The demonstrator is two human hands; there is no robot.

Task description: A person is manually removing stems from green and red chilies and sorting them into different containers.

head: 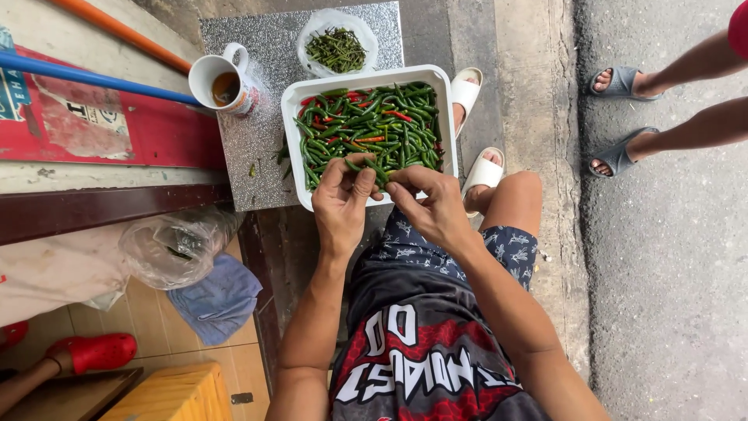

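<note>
Both our hands meet at the near edge of the white tray [296,105] of chillies: the left hand [340,204] and the right hand [436,209] pinch one green chilli [376,170] between fingertips. Open pavement lies right; a mug [220,83] stands far left.

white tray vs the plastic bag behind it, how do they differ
The tray is rigid, rectangular and heaped with whole chillies, mostly green with some red. The bag is soft, rounded and holds a small pile of thin green stems.
The tray overhangs the silver board by the hands; the bag sits at its far end.
Both rest on that board.
</note>
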